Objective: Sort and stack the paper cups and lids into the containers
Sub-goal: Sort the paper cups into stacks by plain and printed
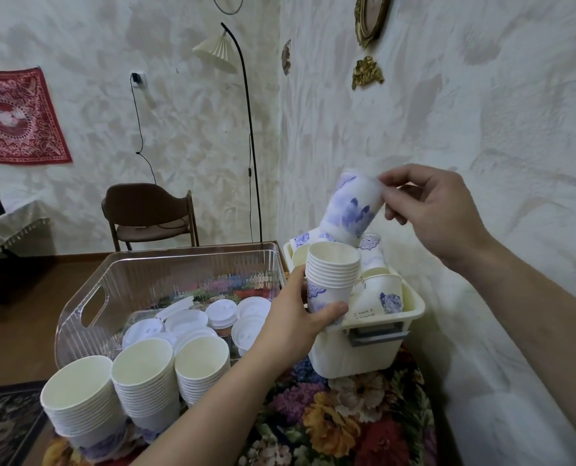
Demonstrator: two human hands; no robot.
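Standing at the left on the floral worktop (pixel 330 428), three stacks of paper cups (pixel 142 381) are seen before the clear bin (pixel 111 280) — loose white lids (pixel 219 311) lie inside it. A small nested stack (pixel 330 280) is gripped by the left hand (pixel 296 317) over the cream tub (pixel 411 311) of unsorted cups. One inverted cup (pixel 353 206) is pinched by the right hand (pixel 427 210) — judged mid-collection; next, it must be turned upright and nested into the held stack.

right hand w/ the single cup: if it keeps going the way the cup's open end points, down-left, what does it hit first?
Most likely the nested cup stack held in the left hand. The right hand pinches a tilted cup whose mouth sits just above the stack's top rim. Depth is unclear; it could instead meet loose cups in the cream bin.
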